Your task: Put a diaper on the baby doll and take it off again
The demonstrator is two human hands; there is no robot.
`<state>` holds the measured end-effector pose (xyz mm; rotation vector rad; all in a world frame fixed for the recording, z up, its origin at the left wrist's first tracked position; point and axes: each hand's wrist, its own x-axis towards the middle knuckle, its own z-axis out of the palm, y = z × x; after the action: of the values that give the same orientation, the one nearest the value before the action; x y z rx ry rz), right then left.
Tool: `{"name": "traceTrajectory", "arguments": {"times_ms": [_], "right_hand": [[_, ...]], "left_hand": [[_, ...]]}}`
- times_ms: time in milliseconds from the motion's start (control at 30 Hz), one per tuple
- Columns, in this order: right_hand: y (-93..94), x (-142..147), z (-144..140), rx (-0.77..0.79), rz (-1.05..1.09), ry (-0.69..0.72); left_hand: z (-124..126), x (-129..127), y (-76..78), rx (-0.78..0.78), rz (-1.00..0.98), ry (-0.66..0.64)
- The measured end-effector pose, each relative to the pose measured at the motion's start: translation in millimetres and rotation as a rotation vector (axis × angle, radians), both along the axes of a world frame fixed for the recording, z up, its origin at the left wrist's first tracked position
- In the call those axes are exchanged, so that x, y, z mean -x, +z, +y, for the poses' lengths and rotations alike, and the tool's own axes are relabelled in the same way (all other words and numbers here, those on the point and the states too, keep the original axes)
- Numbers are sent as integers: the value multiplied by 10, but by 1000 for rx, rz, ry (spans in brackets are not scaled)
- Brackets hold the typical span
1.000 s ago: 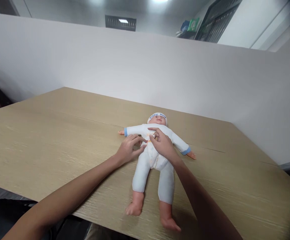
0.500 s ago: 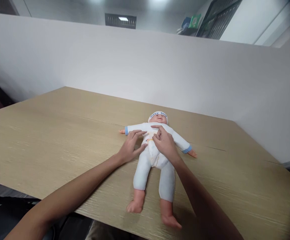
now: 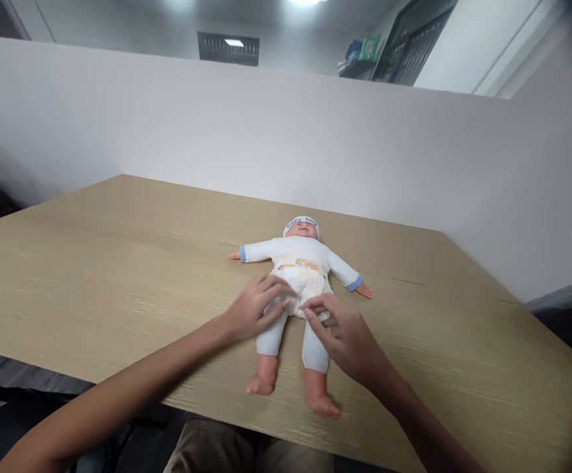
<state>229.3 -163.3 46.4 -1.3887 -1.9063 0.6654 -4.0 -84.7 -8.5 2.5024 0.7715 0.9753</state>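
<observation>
Doll [image 3: 300,276] lies face up near the table [image 3: 93,263] front edge, left hand [image 3: 254,309] and right hand [image 3: 348,335] both pinching the white trousers at its hips — best tug evenly on both sides, keeping it flat.

Item count: one baby doll [image 3: 298,276] in one white romper, one cap [image 3: 301,223] on its head, one desk [image 3: 93,263], two hands: left hand [image 3: 254,307], right hand [image 3: 348,335]
</observation>
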Motion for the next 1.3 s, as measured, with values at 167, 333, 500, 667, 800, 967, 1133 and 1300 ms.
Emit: {"name": "traceTrajectory", "arguments": {"times_ms": [167,333,500,667,800,967,1133,1300], "right_hand": [[-376,-181,-78,-91,-207,-38],[-481,-139,82,-142,-326,-161],[-572,-62,73,-199,-463,-189],[-655,-91,24,-204,-430,-183],[-685,-113,8,-218,-273,-136],[-730,-98,-23,-219,-226,-141],[-760,-88,-20,-180,-215,-128],[-766,-86,29,-116,-122,-264]], "left_hand": [[-168,22,-50,12,192,-75],[-59,-117,-138,187,60,97],[7,-250,-219,225,56,207],[21,-256,-276,260,29,176],[26,-228,-310,258,-47,121],[17,-217,-341,254,-146,94],[12,-219,-310,274,-117,85],[25,-213,-277,310,-99,61]]}}
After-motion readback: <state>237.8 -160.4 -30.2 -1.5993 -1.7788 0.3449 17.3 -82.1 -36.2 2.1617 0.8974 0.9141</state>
